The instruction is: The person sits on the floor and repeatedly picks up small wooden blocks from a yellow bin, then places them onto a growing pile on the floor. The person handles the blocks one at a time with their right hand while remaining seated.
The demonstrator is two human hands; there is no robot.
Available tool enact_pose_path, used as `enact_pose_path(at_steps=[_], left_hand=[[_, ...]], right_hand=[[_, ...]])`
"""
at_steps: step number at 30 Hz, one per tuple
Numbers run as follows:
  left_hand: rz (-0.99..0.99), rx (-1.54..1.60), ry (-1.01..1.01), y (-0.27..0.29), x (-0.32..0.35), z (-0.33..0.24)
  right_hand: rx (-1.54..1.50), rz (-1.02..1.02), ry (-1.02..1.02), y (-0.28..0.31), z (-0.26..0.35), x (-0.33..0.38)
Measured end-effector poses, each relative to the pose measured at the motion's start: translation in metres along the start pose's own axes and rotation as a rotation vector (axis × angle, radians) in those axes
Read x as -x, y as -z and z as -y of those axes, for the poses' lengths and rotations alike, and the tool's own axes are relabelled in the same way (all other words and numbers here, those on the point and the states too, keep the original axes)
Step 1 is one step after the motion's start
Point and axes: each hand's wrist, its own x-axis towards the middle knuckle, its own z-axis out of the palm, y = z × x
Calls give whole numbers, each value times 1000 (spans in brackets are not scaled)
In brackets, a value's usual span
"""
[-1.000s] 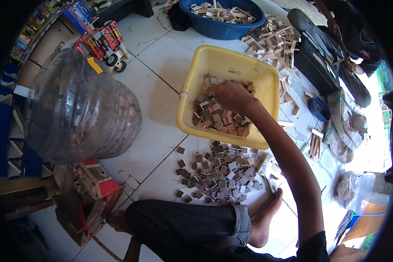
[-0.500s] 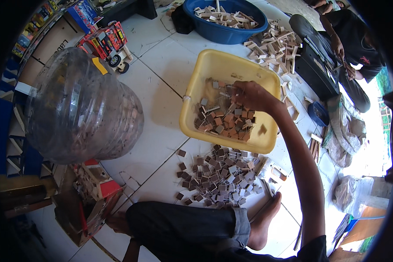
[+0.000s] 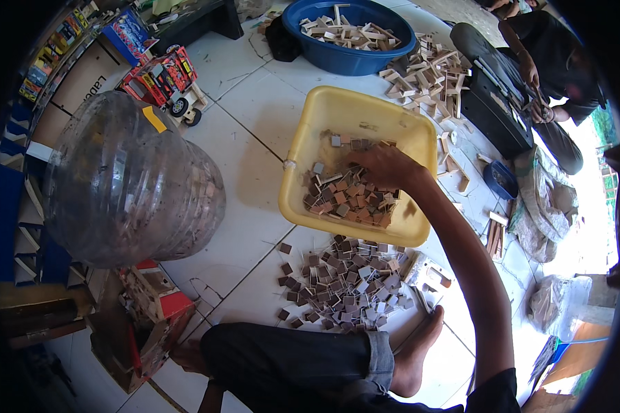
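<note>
knee point(image 3: 229, 354) in dark jeans is closest, with a bit of left arm point(image 3: 211, 398) below it. i can't tell what that arm's fingers are doing. a bare foot point(image 3: 409, 361) is to the right. past the leg, little brown squares point(image 3: 344, 282) lie in a loose heap on the white floor point(image 3: 251, 124). just behind them sits a yellow tub point(image 3: 406, 131) with more squares, brown and grey point(image 3: 351, 201), inside. the right hand point(image 3: 382, 168) dips into the tub, down by those squares. its fingertips are hidden, so i can't tell if they're wide or pinched. a big clear bottle point(image 3: 134, 182) is off to the left. farther back are a red toy truck point(image 3: 160, 77) and a blue tub point(image 3: 341, 62) full of wooden bits point(image 3: 351, 36).
</note>
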Motion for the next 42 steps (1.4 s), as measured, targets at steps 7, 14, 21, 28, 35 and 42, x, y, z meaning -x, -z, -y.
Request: enact_pose_path(at_steps=[7,14,21,28,35,42], left_hand=[[110,102,41,9,-3,0],[-96,102,-18,-18,0,10],[-91,99,-25,-24,-3,10],[-154,107,-16,-14,-1,-1],[-119,145,-19,-7,-1,1],[-165,101,-48,-5,0,0]], right_hand=[[-160,-70,-3,15,-6,6],[-411,-190,30,50,5,47],[-514,-162,-12,68,20,87],[-815,330,205,88,59,117],[-681,-86,-153,47,33,65],[-252,-226,-86,-34,22,13]])
